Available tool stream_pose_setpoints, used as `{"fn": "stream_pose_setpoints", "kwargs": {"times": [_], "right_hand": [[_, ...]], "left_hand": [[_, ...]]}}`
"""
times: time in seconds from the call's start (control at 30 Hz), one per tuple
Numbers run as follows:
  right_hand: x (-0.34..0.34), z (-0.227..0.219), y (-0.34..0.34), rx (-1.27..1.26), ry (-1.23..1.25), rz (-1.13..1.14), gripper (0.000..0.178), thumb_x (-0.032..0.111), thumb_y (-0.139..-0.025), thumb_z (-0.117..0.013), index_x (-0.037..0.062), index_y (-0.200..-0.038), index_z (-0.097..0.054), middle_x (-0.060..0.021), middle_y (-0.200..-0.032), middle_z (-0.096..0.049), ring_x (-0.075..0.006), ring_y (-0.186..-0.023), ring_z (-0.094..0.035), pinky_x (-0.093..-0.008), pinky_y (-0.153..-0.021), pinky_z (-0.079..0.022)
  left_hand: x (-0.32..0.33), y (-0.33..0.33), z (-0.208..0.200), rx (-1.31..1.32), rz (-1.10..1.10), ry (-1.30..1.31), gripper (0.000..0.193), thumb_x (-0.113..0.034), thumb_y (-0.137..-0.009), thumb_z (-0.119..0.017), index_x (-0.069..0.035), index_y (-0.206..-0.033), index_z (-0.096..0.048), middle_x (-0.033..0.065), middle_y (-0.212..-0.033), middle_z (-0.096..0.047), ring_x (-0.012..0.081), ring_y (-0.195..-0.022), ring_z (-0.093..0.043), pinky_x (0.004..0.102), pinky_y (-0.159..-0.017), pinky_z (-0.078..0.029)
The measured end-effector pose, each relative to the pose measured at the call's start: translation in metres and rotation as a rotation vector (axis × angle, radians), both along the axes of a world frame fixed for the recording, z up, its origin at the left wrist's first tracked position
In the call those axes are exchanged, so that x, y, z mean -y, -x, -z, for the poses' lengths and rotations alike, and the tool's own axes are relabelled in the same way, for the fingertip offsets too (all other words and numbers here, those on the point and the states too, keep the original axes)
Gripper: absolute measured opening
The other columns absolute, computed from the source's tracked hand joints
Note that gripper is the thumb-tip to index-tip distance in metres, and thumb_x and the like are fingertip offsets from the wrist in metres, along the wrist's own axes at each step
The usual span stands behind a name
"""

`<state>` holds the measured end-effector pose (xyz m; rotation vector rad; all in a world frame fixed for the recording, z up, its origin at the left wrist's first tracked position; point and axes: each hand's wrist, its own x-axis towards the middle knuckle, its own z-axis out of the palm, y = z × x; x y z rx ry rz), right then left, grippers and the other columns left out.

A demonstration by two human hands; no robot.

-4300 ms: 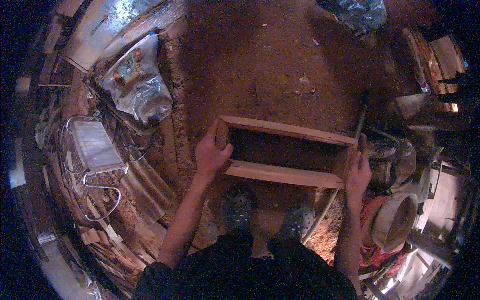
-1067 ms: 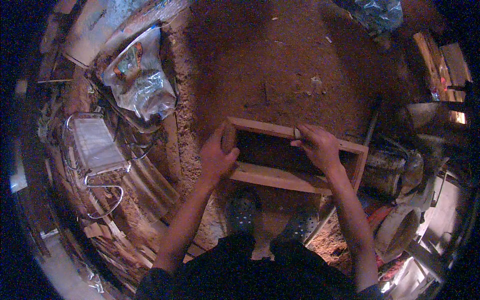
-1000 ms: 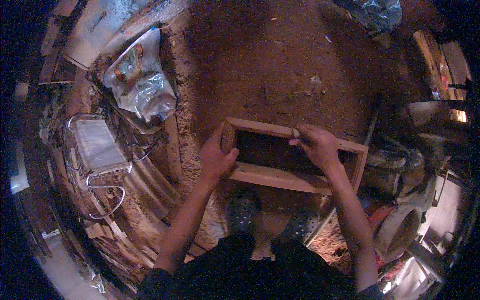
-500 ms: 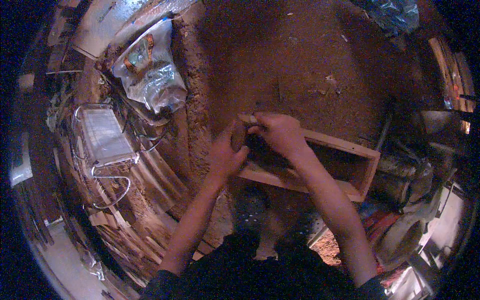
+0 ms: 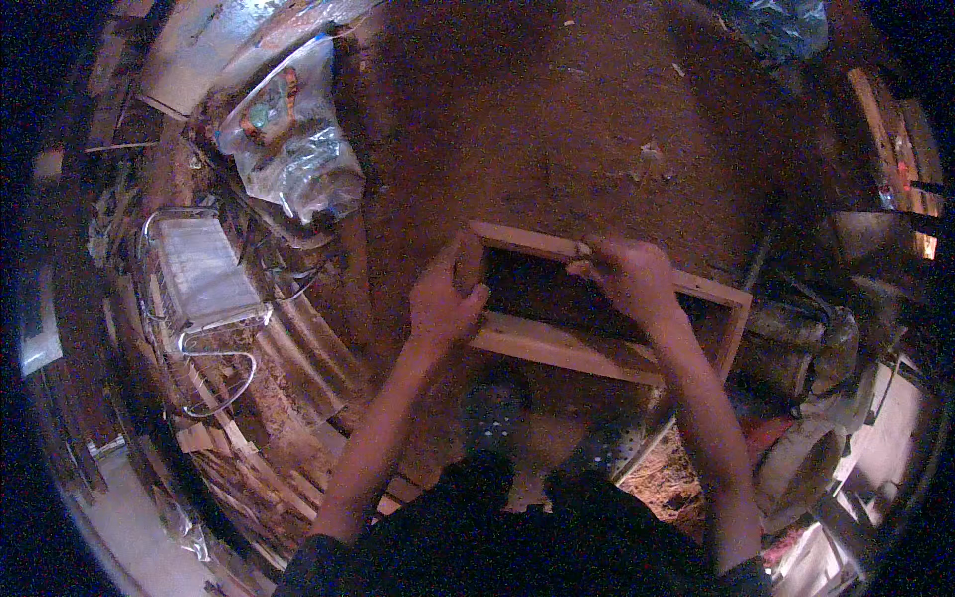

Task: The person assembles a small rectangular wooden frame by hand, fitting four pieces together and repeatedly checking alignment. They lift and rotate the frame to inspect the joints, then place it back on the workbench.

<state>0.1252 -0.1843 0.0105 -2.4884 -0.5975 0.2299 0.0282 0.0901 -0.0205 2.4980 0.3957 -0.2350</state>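
A long rectangular wooden frame [image 5: 567, 343], shaped like a shallow box with an open middle, is held out in front of me. My left hand [image 5: 443, 298] is wrapped round its left end, thumb on the inner side. At the middle of the far rail my right hand [image 5: 627, 274] has its fingers pinched together against the wood. Something small and pale shows at those fingertips, too small and dim to name. The right forearm passes over the near rail and hides part of it.
A clear plastic bag [image 5: 298, 149] lies at the upper left, with a white wire rack [image 5: 209, 269] below it. Wood scraps and strips [image 5: 239, 448] are heaped at the lower left. Sacks [image 5: 806, 468] and a dark container [image 5: 786, 348] stand at the right, on a brown dirt floor [image 5: 557, 119].
My right hand has slid rightward along the far rail, from the left corner to the rail's middle. The left hand keeps its hold on the left end.
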Motion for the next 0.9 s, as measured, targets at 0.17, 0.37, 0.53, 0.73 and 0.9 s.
{"fn": "stream_pose_setpoints", "kwargs": {"times": [0.17, 0.37, 0.53, 0.73, 0.9], "right_hand": [[-0.061, 0.017, -0.009, 0.084, -0.087, -0.087, 0.041, 0.053, -0.084, -0.072, 0.0117, -0.085, -0.069, -0.0164, -0.074, -0.068, -0.0380, -0.071, -0.069, -0.0489, -0.059, -0.054], [-0.061, 0.025, -0.001, 0.026, -0.076, -0.073, 0.045, 0.052, -0.084, -0.070, 0.0116, -0.103, -0.071, -0.0154, -0.083, -0.071, -0.0372, -0.077, -0.070, -0.0489, -0.066, -0.056], [0.020, 0.011, 0.005, 0.024, -0.081, -0.020, 0.043, 0.044, -0.085, -0.074, 0.0107, -0.112, -0.071, -0.0144, -0.095, -0.073, -0.0356, -0.088, -0.071, -0.0450, -0.075, -0.057], [0.069, -0.013, 0.007, -0.179, 0.068, -0.071, 0.040, 0.026, -0.089, -0.072, 0.0074, -0.123, -0.065, -0.0170, -0.115, -0.070, -0.0378, -0.107, -0.066, -0.0457, -0.089, -0.054], [0.071, -0.006, 0.009, -0.149, 0.054, -0.082, 0.037, 0.020, -0.090, -0.069, 0.0069, -0.124, -0.065, -0.0175, -0.115, -0.069, -0.0381, -0.106, -0.066, -0.0467, -0.090, -0.054]], "left_hand": [[-0.010, 0.001, 0.017, 0.117, 0.032, -0.010, 0.084, -0.027, -0.071, -0.079, -0.006, -0.145, -0.047, 0.0234, -0.131, -0.062, 0.0410, -0.118, -0.061, 0.0462, -0.101, -0.050], [-0.010, 0.001, 0.012, 0.116, 0.006, 0.006, 0.084, -0.025, -0.071, -0.077, -0.001, -0.145, -0.046, 0.0247, -0.132, -0.061, 0.0412, -0.121, -0.060, 0.0461, -0.104, -0.048], [-0.006, -0.004, -0.004, 0.055, 0.011, 0.034, 0.083, -0.025, -0.073, -0.076, -0.002, -0.145, -0.045, 0.0240, -0.134, -0.060, 0.0410, -0.123, -0.059, 0.0453, -0.105, -0.046], [-0.002, -0.006, -0.021, 0.082, 0.052, 0.034, 0.081, -0.024, -0.073, -0.076, -0.001, -0.145, -0.045, 0.0236, -0.137, -0.058, 0.0397, -0.125, -0.058, 0.0442, -0.107, -0.045], [0.001, -0.011, -0.031, 0.005, 0.039, 0.036, 0.081, -0.024, -0.073, -0.076, 0.000, -0.144, -0.046, 0.0249, -0.135, -0.059, 0.0404, -0.123, -0.059, 0.0443, -0.106, -0.045]]}}
